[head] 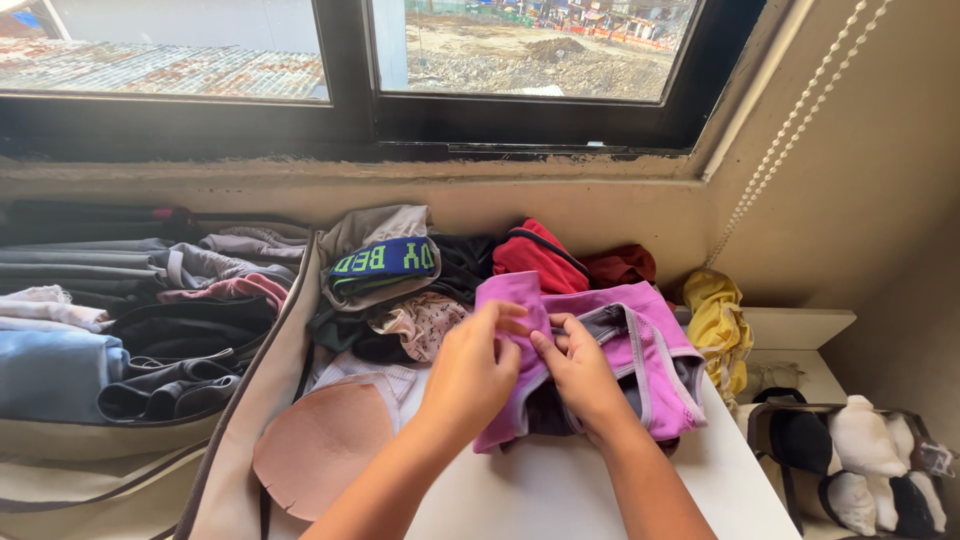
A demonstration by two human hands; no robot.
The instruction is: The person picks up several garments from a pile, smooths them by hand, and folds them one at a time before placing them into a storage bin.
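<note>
From my remote seat: both hands on the purple garment [640,350], which lies on the white surface [560,490] w/ its long axis running left-right across my view; left hand [470,370] has a narrow grip pinching the garment's left fold, right hand [580,375] is pressed on the middle w/ thumb & fingers closed on fabric. Hands nearly touch, left slightly nearer the free edge. Pile of clothes [400,290] just behind, pink pad [320,440] to the left, yellow cloth [720,330] to the right.
</note>
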